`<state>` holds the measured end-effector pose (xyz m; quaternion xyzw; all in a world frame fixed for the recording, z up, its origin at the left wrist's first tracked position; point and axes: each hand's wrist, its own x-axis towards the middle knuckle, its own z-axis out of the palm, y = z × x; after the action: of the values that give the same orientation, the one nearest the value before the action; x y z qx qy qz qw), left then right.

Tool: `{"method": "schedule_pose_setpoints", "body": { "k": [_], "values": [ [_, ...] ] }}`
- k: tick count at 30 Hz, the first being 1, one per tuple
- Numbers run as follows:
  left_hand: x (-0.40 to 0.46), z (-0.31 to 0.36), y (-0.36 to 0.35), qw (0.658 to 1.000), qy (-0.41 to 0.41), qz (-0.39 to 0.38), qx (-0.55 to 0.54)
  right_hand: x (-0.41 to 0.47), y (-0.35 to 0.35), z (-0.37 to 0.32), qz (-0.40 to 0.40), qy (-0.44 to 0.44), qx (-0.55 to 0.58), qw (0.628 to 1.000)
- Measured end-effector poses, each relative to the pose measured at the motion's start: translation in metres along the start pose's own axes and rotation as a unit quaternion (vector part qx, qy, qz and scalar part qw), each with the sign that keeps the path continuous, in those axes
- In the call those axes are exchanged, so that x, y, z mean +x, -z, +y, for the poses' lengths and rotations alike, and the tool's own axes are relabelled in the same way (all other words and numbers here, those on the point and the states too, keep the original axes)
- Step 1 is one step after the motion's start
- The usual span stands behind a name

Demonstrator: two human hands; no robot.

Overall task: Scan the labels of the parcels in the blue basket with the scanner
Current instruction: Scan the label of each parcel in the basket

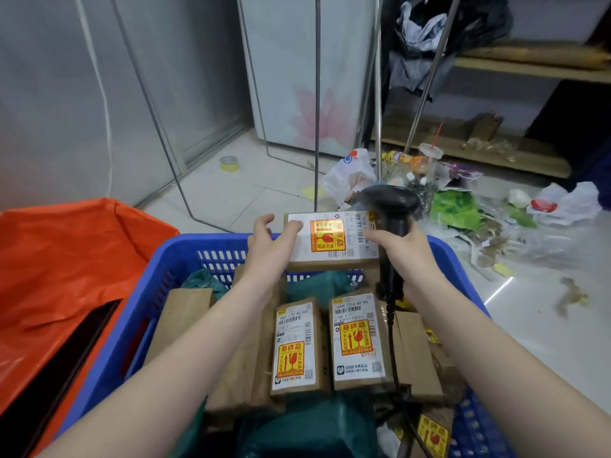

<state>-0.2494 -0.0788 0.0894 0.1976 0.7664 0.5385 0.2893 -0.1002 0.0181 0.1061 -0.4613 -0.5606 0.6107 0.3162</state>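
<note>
A blue basket (172,259) in front of me holds several brown cardboard parcels and dark green bags. My left hand (267,246) grips a brown parcel (334,262) by its left end, held above the basket's far rim with its white label (304,249) facing up. A red glow lies on that label's yellow fragile sticker. My right hand (401,247) is closed around the handle of a black scanner (390,206), whose head hangs over the label's right end. Its black cable (391,328) runs down into the basket. Two labelled parcels (297,348) (358,342) lie side by side below.
An orange plastic bag (59,266) sits left of the basket. Litter, plastic bags and bottles (439,190) cover the floor to the right. A roll of yellow tape (229,163) lies on the tiles near a white appliance (304,71). Metal poles stand behind.
</note>
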Motion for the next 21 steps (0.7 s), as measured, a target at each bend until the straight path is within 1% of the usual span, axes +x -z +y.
{"method": "schedule_pose_setpoints", "body": {
  "k": [3,5,7,8,13,15,18,21],
  "values": [
    [-0.022,0.016,0.018,0.997,0.008,-0.076,-0.009,-0.026,0.013,-0.015,0.010,0.023,0.031,0.999],
    [-0.039,0.021,0.024,0.990,0.018,-0.139,-0.007,-0.041,0.020,-0.021,0.012,0.023,0.060,0.998],
    [-0.055,0.020,0.026,0.982,0.035,-0.184,-0.008,-0.057,0.024,-0.025,0.008,0.024,0.081,0.996],
    [-0.061,0.018,0.026,0.980,0.038,-0.196,-0.004,-0.064,0.025,-0.026,0.005,0.023,0.087,0.996],
    [-0.078,0.006,0.027,0.979,0.023,-0.200,0.036,-0.090,0.032,-0.030,0.007,0.033,0.120,0.992],
    [-0.081,0.006,0.029,0.975,0.013,-0.215,0.060,-0.094,0.034,-0.031,0.012,0.038,0.130,0.991],
    [-0.084,0.006,0.032,0.953,-0.008,-0.269,0.135,-0.094,0.033,-0.033,0.018,0.040,0.143,0.989],
    [-0.082,0.006,0.034,0.930,-0.014,-0.322,0.175,-0.093,0.031,-0.034,0.014,0.052,0.147,0.988]
  ]
}}
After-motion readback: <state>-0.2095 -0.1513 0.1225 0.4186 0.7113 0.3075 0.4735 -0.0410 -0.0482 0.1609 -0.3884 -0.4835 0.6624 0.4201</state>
